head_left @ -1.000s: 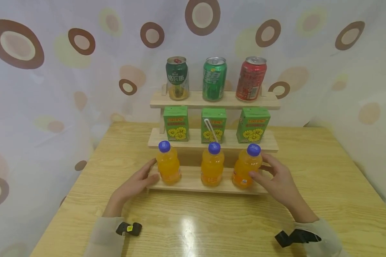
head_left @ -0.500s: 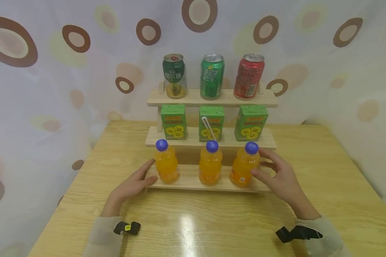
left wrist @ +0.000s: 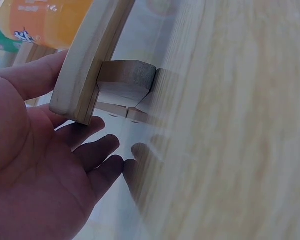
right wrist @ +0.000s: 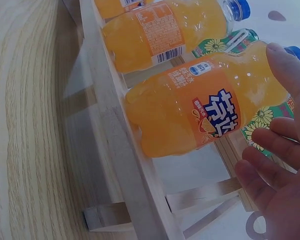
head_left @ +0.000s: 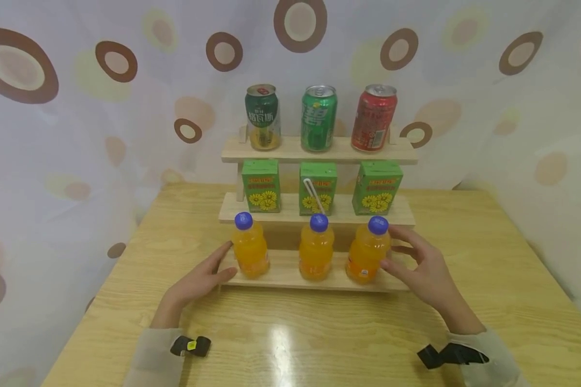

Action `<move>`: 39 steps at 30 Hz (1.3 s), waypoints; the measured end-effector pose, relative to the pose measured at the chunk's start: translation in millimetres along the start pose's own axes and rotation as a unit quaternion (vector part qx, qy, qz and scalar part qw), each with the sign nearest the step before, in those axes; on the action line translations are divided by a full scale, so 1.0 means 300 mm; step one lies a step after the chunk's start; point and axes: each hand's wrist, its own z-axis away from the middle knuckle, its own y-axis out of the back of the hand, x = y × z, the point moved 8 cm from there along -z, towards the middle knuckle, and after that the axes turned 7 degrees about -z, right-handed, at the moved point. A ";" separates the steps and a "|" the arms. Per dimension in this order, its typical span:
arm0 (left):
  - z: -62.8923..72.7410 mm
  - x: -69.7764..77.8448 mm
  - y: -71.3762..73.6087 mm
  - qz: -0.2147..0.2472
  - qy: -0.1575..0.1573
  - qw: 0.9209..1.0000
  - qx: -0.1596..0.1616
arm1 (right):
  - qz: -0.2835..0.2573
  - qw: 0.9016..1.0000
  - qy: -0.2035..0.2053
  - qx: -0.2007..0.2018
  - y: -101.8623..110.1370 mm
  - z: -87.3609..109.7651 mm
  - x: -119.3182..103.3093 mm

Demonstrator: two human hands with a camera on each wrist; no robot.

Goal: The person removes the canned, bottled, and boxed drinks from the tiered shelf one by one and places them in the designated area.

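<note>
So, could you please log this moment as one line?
left hand: on rack's left end; right hand: at right bottle; bottom: three orange bottles; middle: three green cartons; top: three cans

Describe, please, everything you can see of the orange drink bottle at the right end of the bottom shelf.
The bottle looks like clear plastic, narrowed at the waist and holding orange drink, with a blue cap on. Its orange label carries large white characters edged in dark blue and a picture of fruit. It stands upright, its base resting on the wooden bottom shelf. The right hand is beside it; whether it touches the bottle is unclear.
</note>
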 end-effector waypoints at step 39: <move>-0.005 -0.008 -0.002 0.001 0.003 1.000 0.000 | 0.018 0.999 0.021 0.046 0.096 -0.068 -0.042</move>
